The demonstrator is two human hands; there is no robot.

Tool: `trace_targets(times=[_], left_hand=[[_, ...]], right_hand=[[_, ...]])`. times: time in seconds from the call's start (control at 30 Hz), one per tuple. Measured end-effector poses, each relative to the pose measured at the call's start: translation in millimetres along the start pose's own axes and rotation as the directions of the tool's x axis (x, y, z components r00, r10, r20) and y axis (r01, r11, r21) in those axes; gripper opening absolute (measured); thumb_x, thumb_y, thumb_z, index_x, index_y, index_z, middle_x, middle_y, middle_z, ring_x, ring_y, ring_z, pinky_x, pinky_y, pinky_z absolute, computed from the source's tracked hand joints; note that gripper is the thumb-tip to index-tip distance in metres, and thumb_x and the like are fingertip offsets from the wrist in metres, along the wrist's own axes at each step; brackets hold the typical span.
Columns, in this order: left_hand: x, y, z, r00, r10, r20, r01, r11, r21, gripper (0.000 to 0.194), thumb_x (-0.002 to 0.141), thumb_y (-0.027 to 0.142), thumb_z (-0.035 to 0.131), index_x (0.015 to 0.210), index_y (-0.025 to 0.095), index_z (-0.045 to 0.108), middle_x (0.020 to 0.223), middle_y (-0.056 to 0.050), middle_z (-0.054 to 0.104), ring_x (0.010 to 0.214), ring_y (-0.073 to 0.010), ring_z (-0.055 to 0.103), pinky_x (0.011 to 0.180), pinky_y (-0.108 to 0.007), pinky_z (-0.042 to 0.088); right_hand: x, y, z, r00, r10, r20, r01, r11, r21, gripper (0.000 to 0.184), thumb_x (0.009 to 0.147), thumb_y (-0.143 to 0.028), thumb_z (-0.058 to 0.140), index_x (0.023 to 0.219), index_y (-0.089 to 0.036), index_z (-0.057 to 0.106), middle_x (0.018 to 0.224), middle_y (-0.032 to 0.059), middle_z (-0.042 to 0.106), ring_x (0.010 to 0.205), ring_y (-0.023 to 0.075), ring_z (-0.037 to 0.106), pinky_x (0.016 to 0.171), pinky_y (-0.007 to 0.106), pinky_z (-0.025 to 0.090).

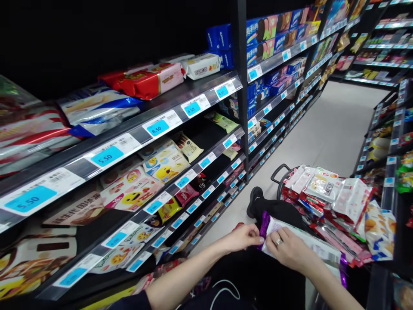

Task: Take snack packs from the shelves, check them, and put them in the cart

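Note:
A long snack packet point(319, 246), white with shiny purple ends, lies across my lap. My left hand point(247, 237) pinches its purple end between thumb and fingers. Close beside it, my right hand point(285, 246), with a ring on one finger, is curled over the white face of the same packet and grips it. Just beyond my knees stands a round black basket point(280, 183), heaped with red, white and pink snack packs point(322, 185). A bag with orange and blue print point(380, 232) sits at the heap's right side.
Shelves point(193, 105) with blue price tags run along my left, holding biscuit packs point(155, 82) and snack boxes point(166, 159). Blue cookie boxes point(261, 34) are stacked farther along. Another shelf point(390, 172) borders the right. Grey floor point(335, 125) stretches ahead between them.

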State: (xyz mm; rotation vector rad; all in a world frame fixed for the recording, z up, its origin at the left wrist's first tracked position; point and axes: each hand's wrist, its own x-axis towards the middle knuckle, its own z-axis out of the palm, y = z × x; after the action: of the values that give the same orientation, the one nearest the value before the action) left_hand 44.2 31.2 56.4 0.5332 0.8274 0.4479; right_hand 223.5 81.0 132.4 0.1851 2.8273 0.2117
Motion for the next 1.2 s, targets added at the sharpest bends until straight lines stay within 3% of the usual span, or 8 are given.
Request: trace_targets(times=[0.1,0.23,0.4,0.5,0.7,0.87,1.07,1.2], left_hand=[[-3,2,-3.8,0.996,-0.035,0.078,0.030,0.997,0.065,0.025,0.061,0.033,0.067,0.070,0.011,0.058,0.058,0.004,0.050,0.055,-0.0055,0.039,0.050,-0.019,0.027],[-3,-7,-3.3,0.991,0.017,0.134,-0.005,0.996,-0.087,0.019,0.060,0.027,0.068,0.068,0.011,0.061,0.060,0.002,0.054,0.053,-0.0060,0.042,0.048,-0.018,0.031],[-7,-23,4.6,0.973,0.205,-0.106,-0.227,0.934,-0.276,0.020,0.068,0.028,0.064,0.063,0.011,0.054,0.055,0.002,0.049,0.047,-0.0050,0.040,0.045,-0.018,0.030],[-5,-27,3.0,0.935,0.304,-0.181,-0.336,0.924,-0.184,0.023,0.073,0.031,0.062,0.065,0.011,0.053,0.061,0.002,0.047,0.048,-0.0043,0.039,0.044,-0.017,0.029],[10,-1,-9.8,0.906,0.414,-0.085,-0.415,0.910,0.008,0.028,0.074,0.027,0.063,0.098,0.016,0.052,0.081,0.001,0.047,0.066,-0.0080,0.045,0.057,-0.018,0.038],[22,22,-15.8,0.828,0.561,0.017,-0.543,0.794,0.272,0.014,0.077,0.029,0.061,0.079,0.016,0.061,0.095,-0.003,0.040,0.090,-0.0129,0.044,0.080,-0.024,0.038],[57,4,-32.4,0.872,0.485,0.068,-0.490,0.861,0.136,0.024,0.073,0.037,0.063,0.072,0.014,0.057,0.094,-0.003,0.035,0.097,-0.0156,0.040,0.095,-0.029,0.031],[75,-12,-37.3,0.898,0.427,0.105,-0.437,0.893,0.103,0.035,0.075,0.047,0.057,0.068,0.014,0.049,0.090,-0.003,0.039,0.093,-0.0157,0.042,0.093,-0.031,0.031]], right_hand=[[-1,-1,0,1.000,-0.004,0.010,0.004,0.999,0.053,0.017,0.076,-0.008,0.041,0.089,-0.012,0.052,0.069,0.0053,0.048,0.058,0.0183,0.046,0.058,0.035,0.031],[0,2,-6,1.000,0.016,-0.022,-0.014,0.993,0.120,0.016,0.075,-0.005,0.037,0.081,-0.015,0.048,0.065,0.0051,0.048,0.057,0.0192,0.045,0.059,0.034,0.029],[4,11,-10,0.966,0.253,-0.047,-0.225,0.921,0.319,0.018,0.081,-0.006,0.035,0.069,-0.019,0.041,0.058,0.0014,0.046,0.053,0.0161,0.040,0.059,0.030,0.027],[8,12,-8,0.924,0.381,-0.040,-0.334,0.853,0.402,0.019,0.086,-0.012,0.038,0.068,-0.018,0.043,0.052,-0.0023,0.042,0.049,0.0131,0.038,0.059,0.027,0.026],[12,6,-1,0.890,0.456,-0.026,-0.396,0.798,0.454,0.026,0.091,-0.016,0.038,0.066,-0.017,0.045,0.050,-0.0034,0.043,0.047,0.0114,0.038,0.060,0.025,0.027],[17,4,-2,0.874,0.481,-0.067,-0.414,0.811,0.414,0.027,0.093,-0.018,0.036,0.068,-0.017,0.046,0.052,-0.0027,0.046,0.050,0.0118,0.039,0.060,0.026,0.026],[3,8,-10,0.815,0.580,0.007,-0.576,0.807,0.129,0.027,0.090,-0.031,0.046,0.068,-0.017,0.052,0.066,0.0041,0.049,0.065,0.0172,0.039,0.061,0.031,0.022],[-35,-2,-12,0.799,0.599,0.057,-0.596,0.773,0.218,0.029,0.090,-0.033,0.043,0.068,-0.016,0.052,0.070,0.0057,0.047,0.070,0.0184,0.038,0.064,0.032,0.026]])
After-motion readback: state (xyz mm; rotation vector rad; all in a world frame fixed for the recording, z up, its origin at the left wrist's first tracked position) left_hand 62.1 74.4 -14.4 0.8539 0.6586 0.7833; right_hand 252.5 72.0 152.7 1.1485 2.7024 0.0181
